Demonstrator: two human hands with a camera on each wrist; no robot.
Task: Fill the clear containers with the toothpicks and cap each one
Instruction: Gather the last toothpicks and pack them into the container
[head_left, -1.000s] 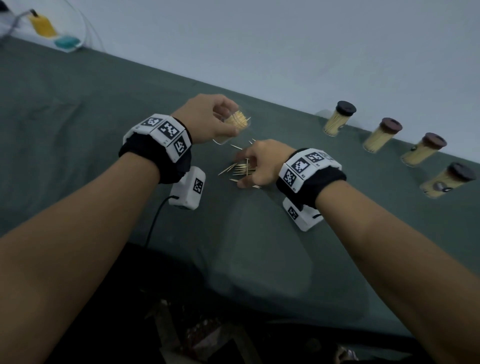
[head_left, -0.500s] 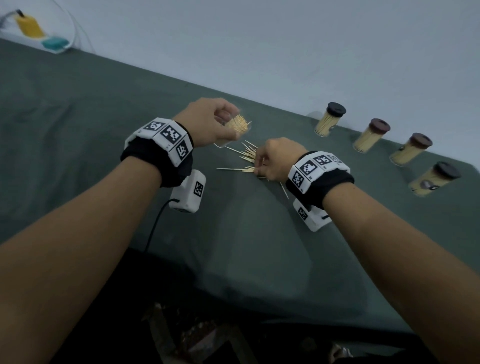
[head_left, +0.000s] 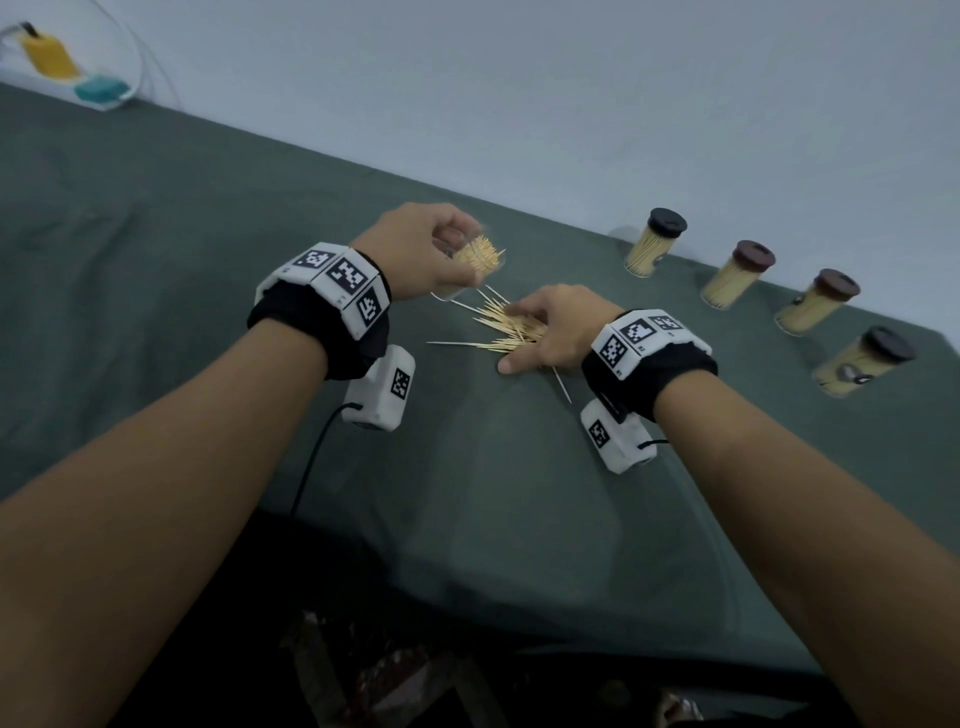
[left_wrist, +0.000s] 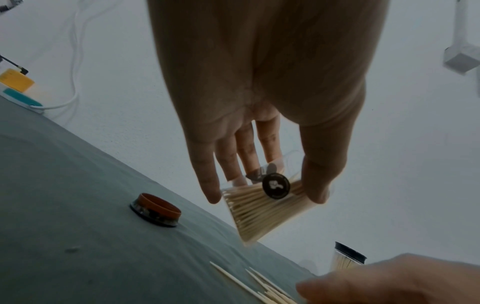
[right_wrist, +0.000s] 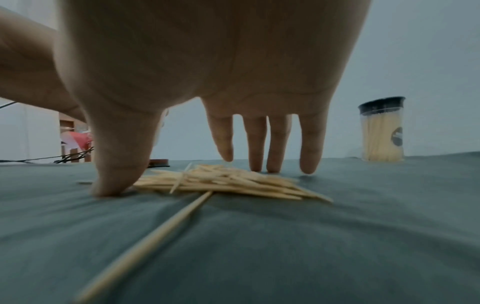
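Head view: left hand holds a clear plastic cylindrical container partly packed with toothpicks, lifted off the grey-green cloth-covered bench and tilted, open mouth toward the right. Right hand is low over a loose pile of pale wooden toothpicks lying on the cloth between the two hands. Four filled, capped clear containers stand in a row along the far bench edge by the white wall, well to the right of the pile.

Left wrist view adds: thumb and fingers grip the container from opposite sides; a round black label shows on its wall. A brown round cap lies open side up on the cloth, left of the container and apart from it; the head view does not show it, as the left hand covers that spot.

Right wrist view adds: right fingers are straight and spread, tips down at the far side of the pile, thumb tip pressed to the cloth at its near left end; nothing is pinched. One stray toothpick lies apart, nearer the wrist.

Room: bare cloth extends left of the left hand and on the near side of the pile. The near bench edge falls off beneath the forearms. A yellow and teal object sits at the far left corner.
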